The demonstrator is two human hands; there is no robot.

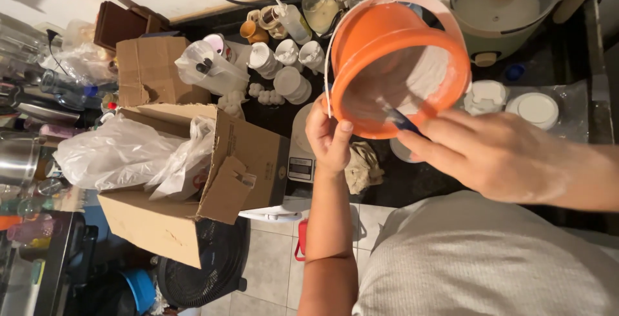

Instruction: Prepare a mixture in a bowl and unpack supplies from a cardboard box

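My left hand (329, 137) grips the near rim of an orange plastic bucket (387, 39), holding it tilted above the dark counter so its whitish, smeared inside faces me. A thin white handle (330, 51) arcs over the bucket. My right hand (490, 155) is closed on a dark blue stirring tool (401, 121) whose tip reaches inside the bucket against its wall.
An open cardboard box (251, 155) with clear plastic bags stands at the left. White moulded figures and jars (287, 55) crowd the dark counter behind it. A small scale (300, 164) and crumpled cloth (363, 167) lie under the bucket. A lidded electric pot (503, 6) stands at upper right.
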